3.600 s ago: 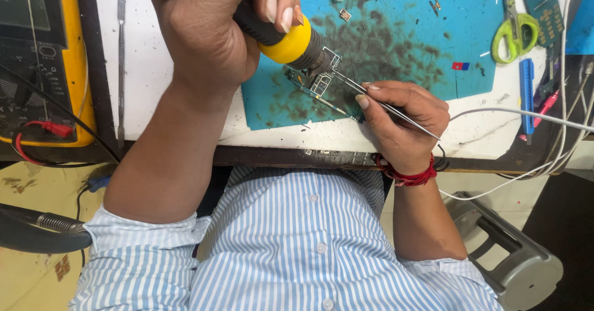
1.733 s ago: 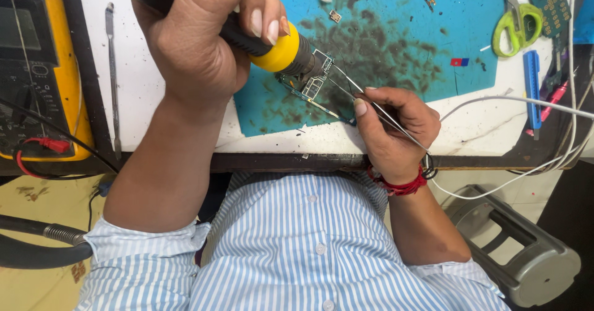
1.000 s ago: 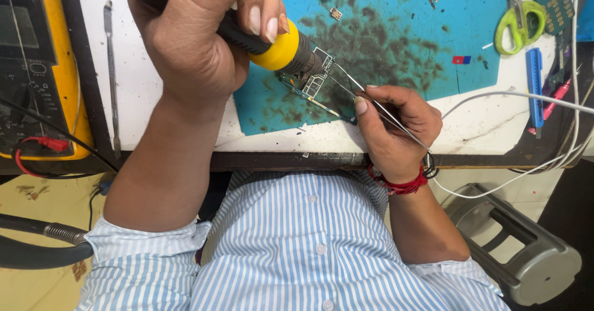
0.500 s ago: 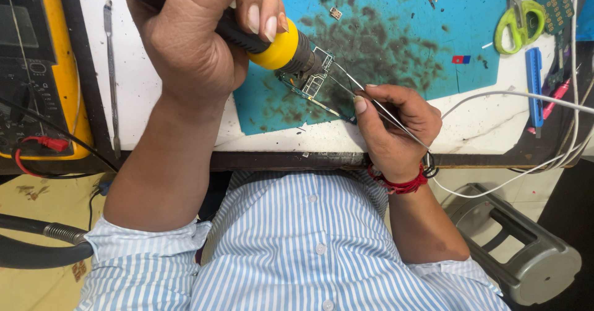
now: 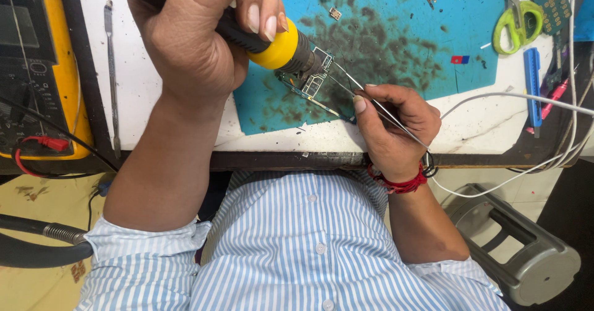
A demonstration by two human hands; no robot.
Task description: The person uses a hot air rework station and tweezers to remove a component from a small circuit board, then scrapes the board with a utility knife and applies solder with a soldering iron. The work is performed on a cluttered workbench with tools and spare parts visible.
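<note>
The right hand (image 5: 396,125) has its fingers pressed together in a pinch on thin metal tweezers (image 5: 371,101), whose tips reach up and left to a small green circuit board (image 5: 312,79). The left hand (image 5: 198,39) has its fingers curled tight around the black handle of a hot-air tool (image 5: 278,48), whose yellow collar and dark nozzle end right over the same board. Both tools meet at the board, so the room between the two hands is narrow.

The board lies on a stained blue mat (image 5: 396,45), near the mat's lower left part and not far from its front edge. The mat sits on a white table (image 5: 495,125), whose near edge runs just below the right hand's wrist.

To the left, well apart, a thin metal pry tool (image 5: 111,76) lies lengthwise beside a yellow meter (image 5: 37,70). At the far right, green scissors (image 5: 516,17) and a blue pen-like tool (image 5: 533,85) lie clear of the hands, and a white cable (image 5: 513,97) runs off past the right hand.
</note>
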